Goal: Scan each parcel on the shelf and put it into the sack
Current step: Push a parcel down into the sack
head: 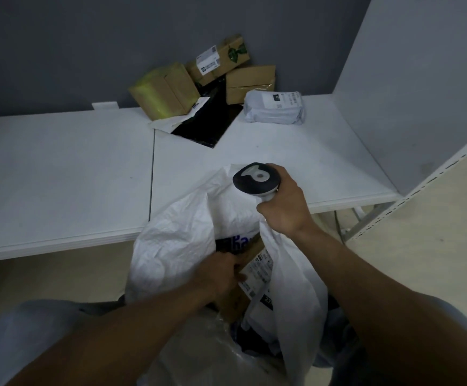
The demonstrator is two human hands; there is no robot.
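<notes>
Left hand (pixel 221 274) fingers curled tight on a cardboard parcel (pixel 236 300), already inside the sack (pixel 176 232) mouth. Right hand (pixel 285 207) wrapped round the scanner (pixel 256 178) handle, probably pinching the sack rim too, hard to tell. Other parcels (pixel 215 87) at back of shelf (pixel 59 176).

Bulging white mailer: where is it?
Head view: bulging white mailer lies right rear on the shelf, right of the black mailer, in front of the plain cardboard box.

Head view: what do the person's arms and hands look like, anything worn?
Both bare: left hand and right hand show no gloves, rings or watch; forearms uncovered. At the right upper arm, pale grey-blue cloth looks like a short sleeve.
</notes>
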